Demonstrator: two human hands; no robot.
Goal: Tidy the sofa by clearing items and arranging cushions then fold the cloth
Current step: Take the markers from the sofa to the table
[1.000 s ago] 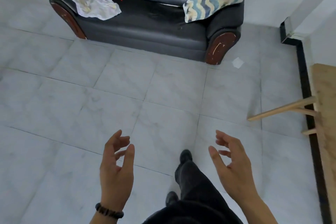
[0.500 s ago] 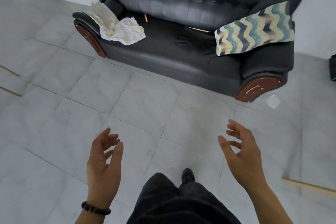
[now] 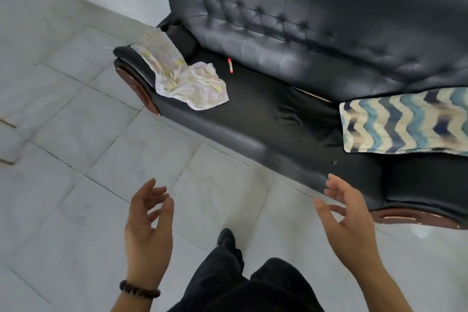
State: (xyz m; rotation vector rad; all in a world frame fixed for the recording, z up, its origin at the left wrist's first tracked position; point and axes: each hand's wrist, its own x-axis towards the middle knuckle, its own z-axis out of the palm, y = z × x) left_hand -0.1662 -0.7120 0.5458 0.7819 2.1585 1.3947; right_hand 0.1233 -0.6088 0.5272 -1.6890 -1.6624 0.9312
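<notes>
Black tufted sofa (image 3: 266, 114) bears crumpled pale cloth (image 3: 187, 78).

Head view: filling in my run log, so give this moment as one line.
left hand: holds nothing | right hand: holds nothing | cloth: crumpled over sofa arm | cushion: at other arm | red stick: on seat
</notes>
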